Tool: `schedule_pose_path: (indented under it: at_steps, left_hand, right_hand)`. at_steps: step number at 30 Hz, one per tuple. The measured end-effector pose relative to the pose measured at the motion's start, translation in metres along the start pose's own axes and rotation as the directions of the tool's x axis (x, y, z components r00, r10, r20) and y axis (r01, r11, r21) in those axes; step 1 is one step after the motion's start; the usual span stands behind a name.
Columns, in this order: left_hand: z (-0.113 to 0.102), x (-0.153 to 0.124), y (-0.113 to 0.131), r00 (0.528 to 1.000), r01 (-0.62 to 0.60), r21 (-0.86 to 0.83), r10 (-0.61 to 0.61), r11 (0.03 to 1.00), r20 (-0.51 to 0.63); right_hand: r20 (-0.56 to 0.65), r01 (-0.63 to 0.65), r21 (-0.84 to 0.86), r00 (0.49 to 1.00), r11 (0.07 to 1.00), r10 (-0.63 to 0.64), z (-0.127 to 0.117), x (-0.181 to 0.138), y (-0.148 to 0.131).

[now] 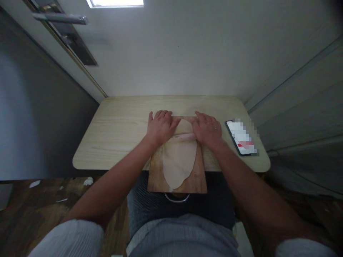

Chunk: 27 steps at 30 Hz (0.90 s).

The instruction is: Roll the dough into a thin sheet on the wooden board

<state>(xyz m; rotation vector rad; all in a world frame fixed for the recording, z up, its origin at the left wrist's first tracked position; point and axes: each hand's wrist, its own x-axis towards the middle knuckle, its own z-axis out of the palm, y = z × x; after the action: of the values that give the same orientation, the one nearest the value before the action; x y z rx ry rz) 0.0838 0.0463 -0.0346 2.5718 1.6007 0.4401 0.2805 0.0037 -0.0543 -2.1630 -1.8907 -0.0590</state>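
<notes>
A long, flat sheet of pale dough (179, 164) lies lengthwise on a wooden board (155, 178). Across its far part runs a thin, light rolling pin (184, 136), with only its middle showing. My left hand (162, 125) covers the pin's left end, its thumb pointing inward over the dough's edge. On the other end rests my right hand (208, 128), a ring on one finger. Both hands are closed over the pin from above, and their palms hide its ends. The dough's near end tapers to a rounded tip close to the board's front edge.
The board overhangs the front edge of a pale wood-grain table (115, 134), above my lap. A metal loop (177, 200) shows beneath it. To the right lies a phone (241, 139) with a lit screen. A door with a handle (61, 18) stands behind.
</notes>
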Motion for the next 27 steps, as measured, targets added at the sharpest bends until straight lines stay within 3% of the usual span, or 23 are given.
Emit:
schedule_pose_path:
  at_steps: [5,14,27]
  left_hand:
    - [0.0,0.008,-0.003,0.998,-0.036,0.008,0.037,0.999,-0.048]
    - [0.006,0.02,-0.009,0.999,-0.042,0.009,0.042,0.999,-0.011]
    - [-0.002,0.002,0.0,0.998,-0.065,0.037,0.066,0.997,-0.024]
  right_hand:
    - [0.028,-0.04,0.029,0.999,0.999,0.039,0.004,0.009,0.001]
    - [0.066,-0.075,0.021,0.995,0.997,0.073,-0.002,0.02,-0.004]
    - [-0.011,-0.043,-0.021,0.999,0.999,0.042,0.001,-0.001,-0.003]
